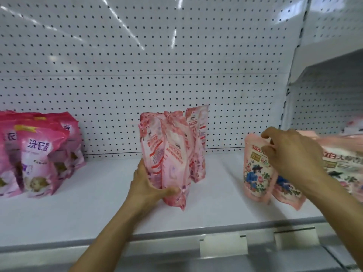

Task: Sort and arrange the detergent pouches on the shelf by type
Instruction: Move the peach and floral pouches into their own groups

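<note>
Light pink blossom-print pouches [174,150] stand upright mid-shelf. My left hand [149,185] grips the lower left of the front ones, thumb wrapped across the base. Another of the same kind [198,142] stands just behind. To the right, salmon pouches with a blue-dressed figure [255,173] lean together; my right hand [292,156] pinches the top of one with curled fingers. More of that type [341,163] lie blurred at the far right. Magenta pouches [37,154] are grouped at the left.
The white shelf board [102,203] has bare stretches between the three groups. A perforated back panel [137,75] rises behind. An upright post [288,95] divides off the neighbouring bay at the right. Price-tag holders [224,246] run along the front edge.
</note>
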Demonstrator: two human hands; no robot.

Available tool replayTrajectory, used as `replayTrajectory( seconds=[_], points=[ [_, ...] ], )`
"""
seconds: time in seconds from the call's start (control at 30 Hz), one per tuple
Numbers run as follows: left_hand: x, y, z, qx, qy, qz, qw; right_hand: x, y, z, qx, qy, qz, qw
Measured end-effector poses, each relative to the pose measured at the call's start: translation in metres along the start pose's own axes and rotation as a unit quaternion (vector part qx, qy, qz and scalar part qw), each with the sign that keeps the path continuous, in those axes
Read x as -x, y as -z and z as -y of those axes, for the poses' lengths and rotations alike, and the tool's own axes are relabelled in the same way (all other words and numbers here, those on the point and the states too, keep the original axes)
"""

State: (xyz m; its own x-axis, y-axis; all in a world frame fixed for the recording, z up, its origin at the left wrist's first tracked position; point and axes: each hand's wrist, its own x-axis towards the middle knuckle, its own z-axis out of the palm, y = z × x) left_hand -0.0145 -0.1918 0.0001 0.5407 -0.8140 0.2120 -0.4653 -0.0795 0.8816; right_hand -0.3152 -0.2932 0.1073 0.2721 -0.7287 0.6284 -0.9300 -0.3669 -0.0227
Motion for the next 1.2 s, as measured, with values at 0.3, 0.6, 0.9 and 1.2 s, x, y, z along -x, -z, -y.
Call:
replayTrajectory(
  seconds=[0.3, 0.6, 0.9, 1.2],
  points=[
    [0.019, -0.068, -0.042, -0.113, -0.001, 0.007, 0.994, -0.014, 0.009, 0.013, -0.124, 0.105, 0.001, 0.987],
    [0.015, -0.117, -0.061, -0.055, -0.018, 0.061, 0.996, -0.035, 0.004, 0.037, -0.187, 0.163, 0.013, 0.969],
    [-0.011, -0.038, -0.050, 0.066, -0.056, -0.101, 0.991, -0.067, 0.022, 0.067, -0.092, 0.249, 0.038, 0.963],
    [-0.129, 0.030, -0.061, 0.202, -0.003, -0.095, 0.975, -0.142, 0.028, 0.137, -0.033, 0.312, 0.124, 0.941]
  ],
)
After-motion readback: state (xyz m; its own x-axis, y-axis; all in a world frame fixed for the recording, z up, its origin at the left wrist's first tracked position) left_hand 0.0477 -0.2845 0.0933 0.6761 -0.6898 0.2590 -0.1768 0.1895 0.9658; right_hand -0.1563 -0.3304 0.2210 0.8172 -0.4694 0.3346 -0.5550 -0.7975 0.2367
